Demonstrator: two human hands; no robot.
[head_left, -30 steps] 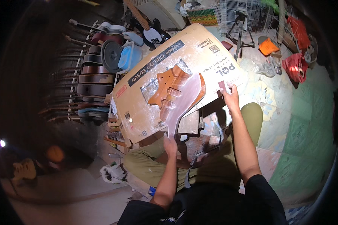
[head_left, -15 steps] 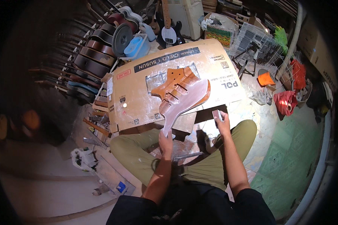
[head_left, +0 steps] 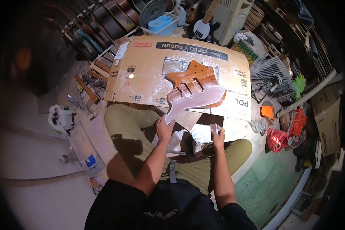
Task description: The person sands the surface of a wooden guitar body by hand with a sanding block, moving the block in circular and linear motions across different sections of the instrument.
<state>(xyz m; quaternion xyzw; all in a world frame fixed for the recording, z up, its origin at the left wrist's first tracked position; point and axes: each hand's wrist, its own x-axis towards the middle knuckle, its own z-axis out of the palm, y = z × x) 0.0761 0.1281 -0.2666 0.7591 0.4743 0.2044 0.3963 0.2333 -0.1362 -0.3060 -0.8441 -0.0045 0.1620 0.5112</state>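
Observation:
An orange-brown wooden electric guitar body [head_left: 200, 76] lies on a flattened cardboard sheet in front of me. Cut-out cavities run across its middle, and its near side is pale and dusty-looking. My left hand [head_left: 165, 129] is closed around the narrow pale end that points toward me. Apart from the body, over my lap and to the right, my right hand [head_left: 218, 138] grips a small block [head_left: 213, 129], brownish on one face. It looks like a sanding block; the fingers cover part of it.
The cardboard sheet [head_left: 145, 73] spans the area before my crossed legs. Wood pieces and tools [head_left: 89, 90] lie left of it. Behind stand a blue tub [head_left: 160, 23], several guitars [head_left: 109, 17] and a black-and-white guitar [head_left: 201, 28]. Right are a wire cage [head_left: 274, 74] and red bags [head_left: 276, 140].
The whole view has swung and tilted. My right hand with the block has come slightly closer to me, farther from the guitar body. My left hand keeps its hold on the pale end.

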